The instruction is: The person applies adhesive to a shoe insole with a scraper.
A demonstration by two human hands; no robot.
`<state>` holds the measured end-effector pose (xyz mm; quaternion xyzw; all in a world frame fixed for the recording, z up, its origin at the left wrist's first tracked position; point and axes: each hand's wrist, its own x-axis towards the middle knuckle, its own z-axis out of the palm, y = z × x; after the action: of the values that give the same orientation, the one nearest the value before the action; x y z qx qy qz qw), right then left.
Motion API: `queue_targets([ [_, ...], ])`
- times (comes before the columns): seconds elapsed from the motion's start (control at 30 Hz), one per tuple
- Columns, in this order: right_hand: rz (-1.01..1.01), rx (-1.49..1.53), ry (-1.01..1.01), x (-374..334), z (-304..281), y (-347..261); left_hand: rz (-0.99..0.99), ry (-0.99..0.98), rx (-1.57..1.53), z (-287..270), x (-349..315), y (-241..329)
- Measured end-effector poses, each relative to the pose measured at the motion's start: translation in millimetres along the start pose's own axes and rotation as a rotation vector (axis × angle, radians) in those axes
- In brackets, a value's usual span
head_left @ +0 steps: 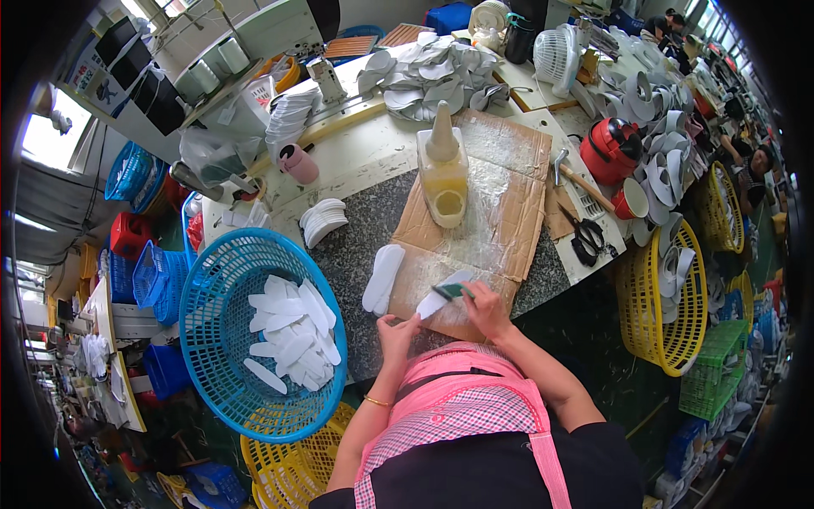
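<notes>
A white shoe insole [431,304] lies on a glue-smeared sheet of cardboard [526,195] in front of me. My left hand [397,338] pinches its near end between the fingers. My right hand [486,311] grips a green brush [448,291], whose working end is over the insole and hard to make out. To the left of the cardboard, a small stack of white insoles [385,277] lies on the speckled stone slab [360,225]. Beyond my hands stands a clear bottle [443,174] of yellowish liquid with a cone-shaped top.
At my left, a blue basket [193,327] holds many loose white insoles, with a yellow basket [284,462] below it. Curved white pieces [324,222] lie farther back. On the right are a hammer [585,181], black scissors [585,237], a red container [610,151] and another yellow basket [661,352].
</notes>
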<state>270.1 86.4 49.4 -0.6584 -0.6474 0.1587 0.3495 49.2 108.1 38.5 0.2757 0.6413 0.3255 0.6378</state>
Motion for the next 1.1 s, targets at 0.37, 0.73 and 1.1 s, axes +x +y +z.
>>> queue_targets([
  [0.37,-0.071,0.127,0.267,139.3,-40.0,25.0,0.648,0.046,0.189,24.4,-21.6,84.2],
  [0.73,0.155,0.373,-0.014,53.3,-28.7,6.6,1.609,-0.333,1.084,-2.4,11.3,25.6],
  [1.1,-0.186,0.165,-0.216,12.4,-29.6,1.5,1.614,-0.232,1.161,3.0,20.7,1.4],
])
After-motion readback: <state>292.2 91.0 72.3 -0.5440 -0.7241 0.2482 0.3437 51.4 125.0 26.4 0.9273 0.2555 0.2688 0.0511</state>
